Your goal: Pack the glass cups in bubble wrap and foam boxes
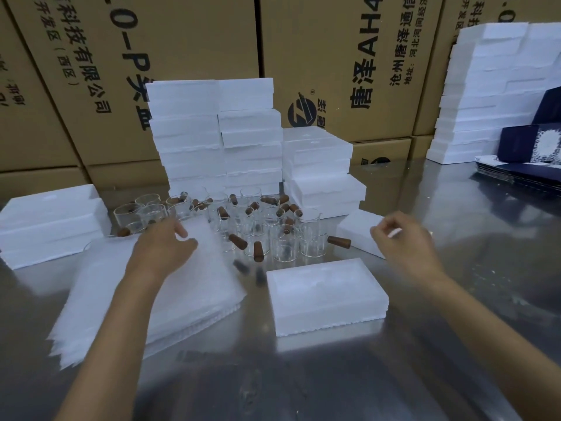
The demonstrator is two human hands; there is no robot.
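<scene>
1. A cluster of clear glass cups with brown wooden handles (243,226) stands mid-frame on the shiny steel table (425,344), between the two hands.
2. The left hand (165,244) rests with loosely curled fingers on the stack of white bubble-wrap sheets (145,299), lower left, just beside the cups.
3. The right hand (403,241), half-curled and holding nothing that can be made out, hovers by a white foam lid (356,229).
4. An open white foam box (326,294) lies empty below the cups.
5. The brown cardboard cartons (188,38) behind read "AH4" and "有限公司".
</scene>
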